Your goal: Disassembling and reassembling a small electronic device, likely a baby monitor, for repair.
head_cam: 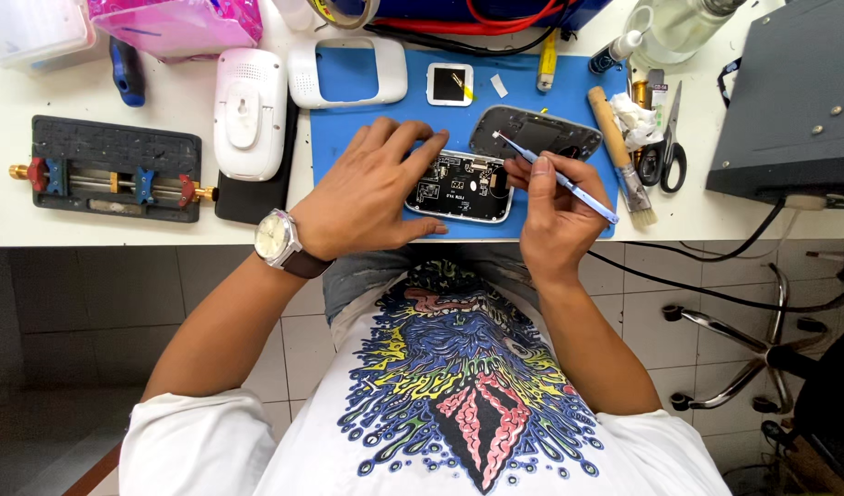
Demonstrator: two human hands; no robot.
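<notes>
A: What is being seen at the left end of the white worktop (36, 237)?

B: A black rectangular clamping fixture with red and blue knobs (116, 169) is being shown lying flat there. Just to its right, a white oval plastic back shell (249, 112) is lying partly on a black slab.

A: How is the left hand being held?

B: The left hand (371, 193), with a round-faced wristwatch on a brown strap (280, 242) at the wrist, is being laid palm down with the fingers spread. The forearm is being brought up from the lower left. The black circuit board in a white rounded frame (460, 188) is being pressed down and steadied by the fingertips, not enclosed by them. This board is lying on the blue rectangular work mat (348, 138), near the table's front edge.

A: And the right hand?

B: The right hand (552, 216) is being kept curled, with a thin blue plastic pry tool (560, 180) being pinched between thumb and fingers like a pen. The tool's pale tip is being pointed up and to the left, above the board's right end.

A: What is being seen beyond?

B: A dark grey oval housing (538, 135) is lying just behind the board. Further right, a wooden-handled brush (619, 156) and black-handled scissors (665, 152) are lying side by side.
</notes>
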